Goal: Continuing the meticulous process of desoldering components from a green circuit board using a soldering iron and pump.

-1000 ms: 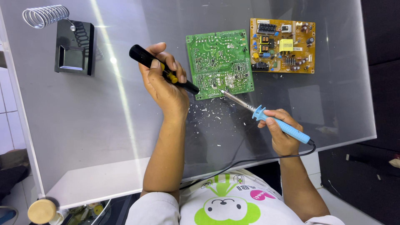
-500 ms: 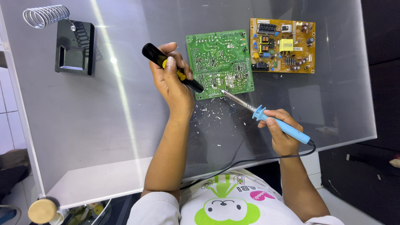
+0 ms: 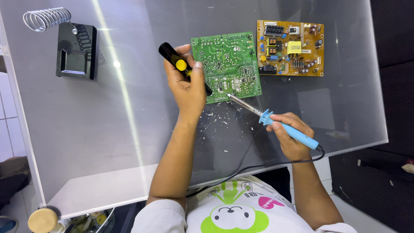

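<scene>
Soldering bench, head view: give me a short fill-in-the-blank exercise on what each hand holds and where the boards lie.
1. The right hand holds a soldering iron with a ____ handle.
2. The left hand grips a black tool bearing a ____ button.
3. The iron's tip meets the ____ circuit board.
4. The orange circuit board lies to that board's ____.

Missing words: blue; yellow; green; right

The person wears a white shirt (image 3: 233, 211) with short sleeves. It has a green cartoon face and a pink patch. Both arms are bare.
</scene>
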